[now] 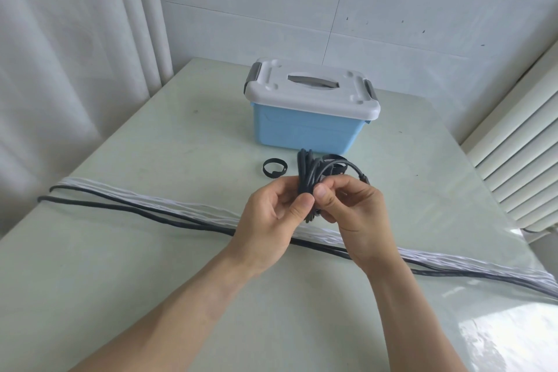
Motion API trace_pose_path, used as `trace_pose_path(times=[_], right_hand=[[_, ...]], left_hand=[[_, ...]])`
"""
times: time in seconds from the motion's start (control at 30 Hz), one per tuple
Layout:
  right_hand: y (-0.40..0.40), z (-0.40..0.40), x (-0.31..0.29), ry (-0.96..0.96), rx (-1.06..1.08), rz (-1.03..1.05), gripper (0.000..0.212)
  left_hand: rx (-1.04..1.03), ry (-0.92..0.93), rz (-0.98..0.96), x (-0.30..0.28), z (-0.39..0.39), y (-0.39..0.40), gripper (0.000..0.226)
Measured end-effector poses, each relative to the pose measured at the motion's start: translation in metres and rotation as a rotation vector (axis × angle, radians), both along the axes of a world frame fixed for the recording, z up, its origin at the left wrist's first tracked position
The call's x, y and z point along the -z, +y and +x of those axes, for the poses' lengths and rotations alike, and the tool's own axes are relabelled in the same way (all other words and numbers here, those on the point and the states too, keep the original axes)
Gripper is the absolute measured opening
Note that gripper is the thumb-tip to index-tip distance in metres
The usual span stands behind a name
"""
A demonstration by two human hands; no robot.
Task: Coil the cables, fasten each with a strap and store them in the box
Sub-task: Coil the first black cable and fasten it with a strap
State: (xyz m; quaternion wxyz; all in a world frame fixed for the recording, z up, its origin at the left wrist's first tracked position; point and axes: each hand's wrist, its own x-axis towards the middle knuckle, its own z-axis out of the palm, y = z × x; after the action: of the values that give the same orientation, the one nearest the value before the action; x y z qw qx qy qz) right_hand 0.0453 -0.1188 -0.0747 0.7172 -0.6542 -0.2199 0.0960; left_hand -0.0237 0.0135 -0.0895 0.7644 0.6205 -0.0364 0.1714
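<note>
A coiled black cable (pixel 308 172) is held upright above the table's middle. My left hand (pixel 271 220) pinches the coil from the left, and my right hand (pixel 347 208) grips it from the right, thumb on the front. The cable's plug end (pixel 363 177) sticks out past my right hand. A black strap loop (pixel 274 167) lies on the table just left of the coil. Another black strap (pixel 335 160) shows behind the coil. The blue box (pixel 305 130) with a closed grey lid (pixel 311 90) stands behind them.
A long black cable (pixel 120 208) and a bundle of white cables (pixel 169 205) lie stretched across the pale green table (pixel 151 281) from left to right, passing under my hands. A white radiator (pixel 519 145) stands at the right and a curtain (pixel 60 69) hangs at the left.
</note>
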Motion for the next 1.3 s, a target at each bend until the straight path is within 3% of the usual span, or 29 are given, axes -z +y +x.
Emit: trace_pose_path(times=[0.1,0.2,0.33,0.47,0.63,0.83,0.97,1.13,1.3], right_hand=[[-0.002,-0.002,-0.005,-0.123,0.029,-0.063,0.013],[-0.003,-0.005,-0.008,-0.147,0.059,-0.07,0.009],[0.002,-0.013,-0.009,-0.253,0.02,-0.147,0.026],[0.004,-0.02,-0.011,-0.358,0.056,-0.178,0.022],[0.013,-0.03,-0.009,-0.586,0.098,-0.352,0.048],[0.0,-0.02,-0.015,-0.58,0.066,-0.372,0.039],[-0.002,-0.012,-0.013,-0.444,0.209,-0.278,0.036],[-0.003,-0.009,-0.015,-0.305,0.428,-0.134,0.02],[-0.013,0.002,-0.025,-0.226,0.628,-0.082,0.018]], left_hand=[[-0.011,0.003,-0.02,0.0,-0.001,0.001,0.03],[-0.036,0.009,-0.012,0.0,0.0,0.0,0.026],[-0.111,-0.002,-0.011,-0.003,0.002,0.003,0.022],[-0.114,-0.042,0.051,-0.006,0.001,0.005,0.036],[-0.17,-0.066,0.006,-0.012,0.0,0.009,0.029],[-0.232,-0.009,0.118,-0.005,0.002,-0.001,0.014],[-0.292,-0.02,0.234,-0.005,0.001,-0.013,0.015],[-0.546,-0.028,0.391,-0.014,0.007,0.012,0.011],[-0.655,0.15,0.503,-0.04,0.028,0.067,0.019]])
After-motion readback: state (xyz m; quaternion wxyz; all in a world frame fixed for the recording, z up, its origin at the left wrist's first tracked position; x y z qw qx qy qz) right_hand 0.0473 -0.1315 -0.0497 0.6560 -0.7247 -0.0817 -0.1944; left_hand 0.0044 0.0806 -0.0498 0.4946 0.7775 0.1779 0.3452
